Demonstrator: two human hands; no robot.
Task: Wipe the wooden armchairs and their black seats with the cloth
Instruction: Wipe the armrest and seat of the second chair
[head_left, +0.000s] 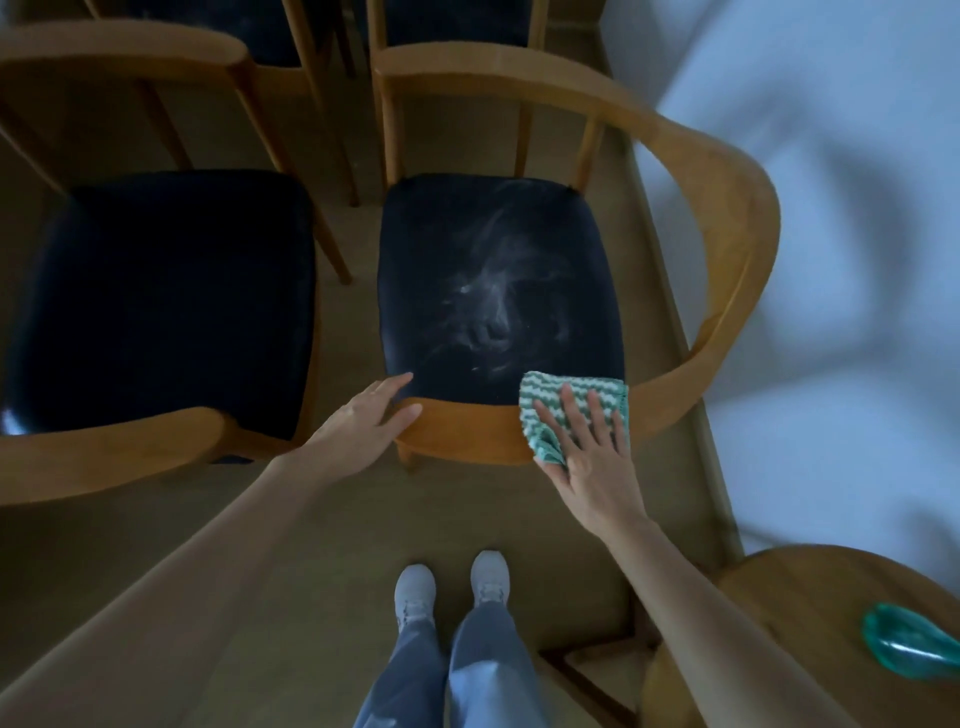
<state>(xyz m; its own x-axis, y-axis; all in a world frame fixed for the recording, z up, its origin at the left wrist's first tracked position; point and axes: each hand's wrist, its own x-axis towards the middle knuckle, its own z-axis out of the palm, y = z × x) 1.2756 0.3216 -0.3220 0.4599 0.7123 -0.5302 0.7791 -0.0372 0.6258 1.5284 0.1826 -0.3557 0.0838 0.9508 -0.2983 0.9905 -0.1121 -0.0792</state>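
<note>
A wooden armchair (727, 218) stands in front of me with a black seat (498, 280) streaked with pale dust smears. My right hand (587, 452) presses a green-and-white striped cloth (566, 402) flat against the seat's front right corner and the wooden front rail, fingers straight. My left hand (363, 421) rests on the front left corner of the same seat, thumb on the wooden rail, fingers relaxed. A second armchair (104, 62) with a black seat (166, 301) stands to the left.
More chairs stand behind at the top. A white wall (857, 260) runs along the right. A round wooden table (810, 623) at lower right carries a green glassy object (904, 642). My feet (452, 587) are on tan floor.
</note>
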